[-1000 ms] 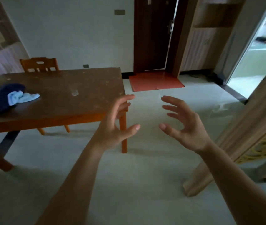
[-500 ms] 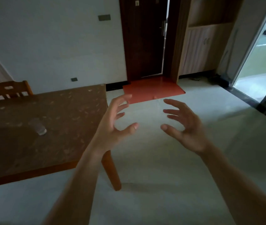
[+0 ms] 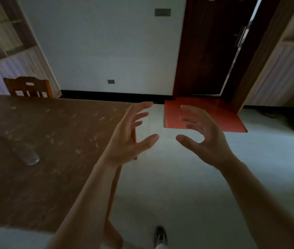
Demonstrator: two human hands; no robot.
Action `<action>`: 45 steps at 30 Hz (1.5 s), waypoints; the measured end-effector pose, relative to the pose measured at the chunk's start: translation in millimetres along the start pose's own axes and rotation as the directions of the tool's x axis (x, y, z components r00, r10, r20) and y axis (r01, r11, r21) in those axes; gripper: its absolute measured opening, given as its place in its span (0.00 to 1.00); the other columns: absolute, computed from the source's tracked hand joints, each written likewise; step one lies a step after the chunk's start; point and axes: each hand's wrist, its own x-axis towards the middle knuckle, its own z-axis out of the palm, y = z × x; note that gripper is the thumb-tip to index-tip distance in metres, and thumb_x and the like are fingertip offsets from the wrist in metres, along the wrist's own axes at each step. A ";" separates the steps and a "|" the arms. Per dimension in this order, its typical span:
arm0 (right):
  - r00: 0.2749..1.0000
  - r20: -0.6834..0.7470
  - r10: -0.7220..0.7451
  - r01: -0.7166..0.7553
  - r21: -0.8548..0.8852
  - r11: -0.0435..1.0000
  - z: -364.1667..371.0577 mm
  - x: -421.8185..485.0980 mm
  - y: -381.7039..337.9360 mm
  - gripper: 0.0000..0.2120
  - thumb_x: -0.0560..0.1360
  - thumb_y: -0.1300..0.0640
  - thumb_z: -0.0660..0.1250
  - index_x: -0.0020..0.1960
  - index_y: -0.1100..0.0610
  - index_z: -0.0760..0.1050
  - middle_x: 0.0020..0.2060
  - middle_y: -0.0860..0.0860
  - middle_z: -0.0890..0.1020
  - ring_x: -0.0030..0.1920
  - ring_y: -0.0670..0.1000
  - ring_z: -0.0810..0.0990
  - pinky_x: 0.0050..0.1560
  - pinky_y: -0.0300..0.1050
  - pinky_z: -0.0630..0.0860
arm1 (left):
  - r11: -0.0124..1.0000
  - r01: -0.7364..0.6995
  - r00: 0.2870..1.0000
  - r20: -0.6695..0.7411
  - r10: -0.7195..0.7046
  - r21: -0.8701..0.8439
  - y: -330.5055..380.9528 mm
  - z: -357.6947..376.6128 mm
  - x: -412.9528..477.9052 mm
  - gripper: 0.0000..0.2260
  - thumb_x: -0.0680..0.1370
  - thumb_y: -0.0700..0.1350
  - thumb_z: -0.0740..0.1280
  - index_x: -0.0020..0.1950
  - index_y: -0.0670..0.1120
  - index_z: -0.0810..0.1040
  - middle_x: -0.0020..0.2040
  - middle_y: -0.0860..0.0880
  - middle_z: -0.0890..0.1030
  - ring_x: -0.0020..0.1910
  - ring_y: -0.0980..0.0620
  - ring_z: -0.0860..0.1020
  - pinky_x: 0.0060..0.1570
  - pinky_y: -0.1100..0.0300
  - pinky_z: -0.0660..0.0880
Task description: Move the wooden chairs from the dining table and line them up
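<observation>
Between the person and the orange-brown wooden chair (image 3: 28, 87) lies a brown, speckled wooden worktop (image 3: 52, 133), a clear glass tumbler (image 3: 29, 156) standing on it; a red floor mat (image 3: 219, 119) lies before the dark door (image 3: 205, 51). The left hand (image 3: 128, 141) and right hand (image 3: 208, 143) hover with fingers spread, each grip empty. The chair stands at the worktop's far side, only its slatted backrest showing, seemingly pushed in.

I'm seeing the wooden chair (image 3: 28, 87) standing behind the dining table (image 3: 61, 132), a glass (image 3: 28, 155) sitting on it, a mat (image 3: 223, 119) lying before the door (image 3: 205, 51), rightward.
</observation>
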 end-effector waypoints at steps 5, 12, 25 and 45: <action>1.000 -0.020 -0.001 0.000 -0.036 0.999 -50.3 108.1 81.4 0.36 0.70 0.34 0.73 0.74 0.43 0.67 0.66 0.49 0.79 0.62 0.39 0.80 0.59 0.30 0.75 | 1.000 0.003 1.000 0.027 -0.003 0.005 -70.4 25.1 135.3 0.35 0.75 0.53 0.77 0.78 0.49 0.67 0.78 0.51 0.71 0.75 0.48 0.74 0.70 0.38 0.74; 0.991 -0.125 0.051 -0.055 -0.032 0.998 -112.3 233.0 194.8 0.36 0.68 0.40 0.76 0.73 0.41 0.68 0.69 0.44 0.77 0.65 0.42 0.79 0.62 0.35 0.76 | 0.999 -0.046 0.991 0.128 0.045 0.004 -143.5 68.6 316.2 0.32 0.74 0.52 0.76 0.76 0.57 0.67 0.77 0.55 0.71 0.75 0.51 0.73 0.71 0.40 0.74; 0.997 0.051 -0.057 0.045 0.212 0.976 -134.4 516.8 431.6 0.35 0.70 0.36 0.75 0.73 0.42 0.68 0.72 0.48 0.75 0.68 0.46 0.79 0.67 0.52 0.77 | 0.993 0.055 0.998 -0.047 -0.051 0.100 -325.7 76.9 556.9 0.32 0.75 0.51 0.75 0.77 0.58 0.68 0.78 0.56 0.70 0.75 0.48 0.73 0.72 0.42 0.72; 0.750 0.458 -0.478 0.182 0.552 0.814 159.2 964.9 529.9 0.35 0.70 0.45 0.78 0.74 0.48 0.70 0.71 0.48 0.75 0.67 0.48 0.79 0.69 0.50 0.76 | 0.873 0.327 0.805 -0.591 -0.056 0.363 -556.7 -188.6 720.9 0.33 0.75 0.52 0.74 0.78 0.51 0.67 0.78 0.53 0.70 0.73 0.47 0.75 0.70 0.40 0.75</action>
